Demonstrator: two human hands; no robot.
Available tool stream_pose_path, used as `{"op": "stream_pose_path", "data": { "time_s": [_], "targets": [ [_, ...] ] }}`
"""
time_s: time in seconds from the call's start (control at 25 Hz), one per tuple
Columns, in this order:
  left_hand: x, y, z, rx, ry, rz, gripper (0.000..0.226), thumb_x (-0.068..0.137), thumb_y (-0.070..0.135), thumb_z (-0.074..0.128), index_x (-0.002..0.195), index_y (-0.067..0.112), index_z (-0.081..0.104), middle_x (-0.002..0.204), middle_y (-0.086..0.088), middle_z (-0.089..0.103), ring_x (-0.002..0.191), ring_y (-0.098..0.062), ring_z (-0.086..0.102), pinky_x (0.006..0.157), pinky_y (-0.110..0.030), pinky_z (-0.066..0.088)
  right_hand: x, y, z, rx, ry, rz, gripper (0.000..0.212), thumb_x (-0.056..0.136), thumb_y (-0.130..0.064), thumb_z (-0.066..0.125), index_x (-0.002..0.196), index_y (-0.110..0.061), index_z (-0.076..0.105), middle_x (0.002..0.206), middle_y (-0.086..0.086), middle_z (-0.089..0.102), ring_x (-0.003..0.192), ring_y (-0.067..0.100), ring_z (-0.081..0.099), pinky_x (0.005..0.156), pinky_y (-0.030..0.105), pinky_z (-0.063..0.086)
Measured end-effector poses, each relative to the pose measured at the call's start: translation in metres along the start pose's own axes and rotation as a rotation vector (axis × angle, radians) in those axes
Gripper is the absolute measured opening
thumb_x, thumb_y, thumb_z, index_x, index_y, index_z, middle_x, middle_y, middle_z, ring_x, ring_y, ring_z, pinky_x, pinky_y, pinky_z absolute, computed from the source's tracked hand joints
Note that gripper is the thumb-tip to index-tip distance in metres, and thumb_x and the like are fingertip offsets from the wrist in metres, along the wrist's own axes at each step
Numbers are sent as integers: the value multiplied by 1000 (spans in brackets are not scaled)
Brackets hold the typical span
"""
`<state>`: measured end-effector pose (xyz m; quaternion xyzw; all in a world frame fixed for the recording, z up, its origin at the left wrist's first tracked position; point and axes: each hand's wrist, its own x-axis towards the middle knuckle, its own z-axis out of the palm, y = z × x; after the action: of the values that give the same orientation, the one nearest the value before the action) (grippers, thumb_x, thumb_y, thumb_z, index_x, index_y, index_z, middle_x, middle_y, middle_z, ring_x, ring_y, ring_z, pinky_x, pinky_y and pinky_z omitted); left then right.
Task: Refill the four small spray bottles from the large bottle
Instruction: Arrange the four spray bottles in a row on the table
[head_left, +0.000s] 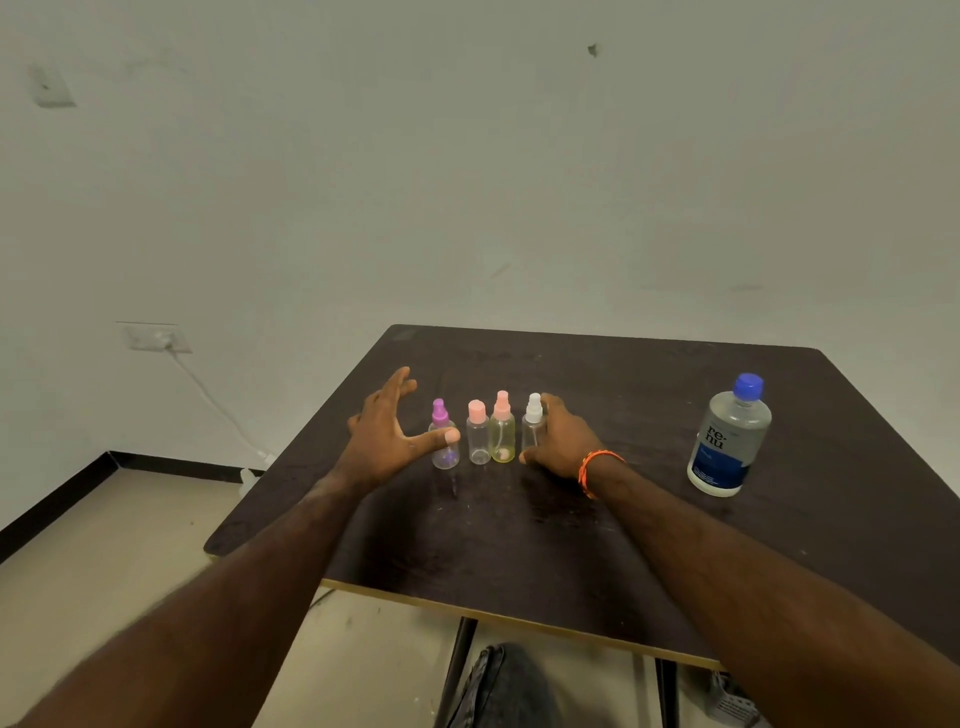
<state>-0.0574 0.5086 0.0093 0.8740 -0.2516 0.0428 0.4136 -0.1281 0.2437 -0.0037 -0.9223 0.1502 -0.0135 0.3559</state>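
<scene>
head view: i see four small spray bottles (488, 434) look empty between my spread left hand (387, 436) and right hand (563, 441), fingers curled round the white-capped one; large bottle (730, 441) capped

A dark brown table (597, 530) is standing in front of me, its pale edge strip showing along the near side. Four small spray bottles are standing upright on it in a tight row toward the far left part of the top: a purple-capped bottle (444, 441) at the left end, then a pink-capped bottle (478, 432), then a yellowish bottle (502, 428) with a pink sprayer, and a white-capped bottle (533, 428) at the right end. Well apart from them, over on the right, a large bottle (729, 439) with a blue cap and blue label is standing upright.
</scene>
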Motion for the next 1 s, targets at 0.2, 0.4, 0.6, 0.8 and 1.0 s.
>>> {"op": "stream_pose_path", "data": {
  "time_s": [0.2, 0.4, 0.6, 0.8, 1.0],
  "targets": [
    [7, 22, 3, 138, 179, 140, 112, 73, 89, 52, 162, 25, 28, 169, -1, 29, 159, -19, 13, 125, -53, 11, -21, 10, -18, -95, -25, -94, 122, 77, -16, 77, 157, -27, -14, 164, 11, 17, 132, 33, 49, 107, 51, 45],
    [25, 83, 27, 303, 241, 452, 90, 80, 71, 67, 150, 19, 44, 162, -2, 40, 159, -20, 13, 119, -53, 18, -72, 28, -69, -541, 328, -403, 86, 87, -23, 65, 157, -21, 17, 161, 5, 28, 144, 25, 33, 115, 47, 31],
    [24, 152, 84, 273, 123, 632, 88, 79, 73, 68, 147, 21, 47, 156, -3, 46, 157, -22, 21, 117, -49, 16, -110, 50, -135, -689, 613, -454, 73, 79, -24, 68, 146, -17, 41, 147, 2, 44, 134, 27, 39, 104, 49, 38],
    [26, 190, 162, 304, -129, 633, 97, 77, 81, 65, 153, 26, 40, 154, -2, 48, 151, -18, 29, 117, -44, 13, -119, 91, -190, -383, 645, -193, 72, 83, -33, 66, 148, -22, 37, 154, 1, 38, 138, 23, 37, 110, 45, 37],
    [32, 210, 228, 257, -404, 358, 117, 64, 88, 68, 157, 29, 30, 146, 7, 55, 140, -18, 44, 112, -48, 23, -116, 124, -193, 23, 338, 117, 77, 81, -28, 70, 150, -21, 36, 144, 2, 53, 121, 21, 58, 99, 36, 50]
  ]
}}
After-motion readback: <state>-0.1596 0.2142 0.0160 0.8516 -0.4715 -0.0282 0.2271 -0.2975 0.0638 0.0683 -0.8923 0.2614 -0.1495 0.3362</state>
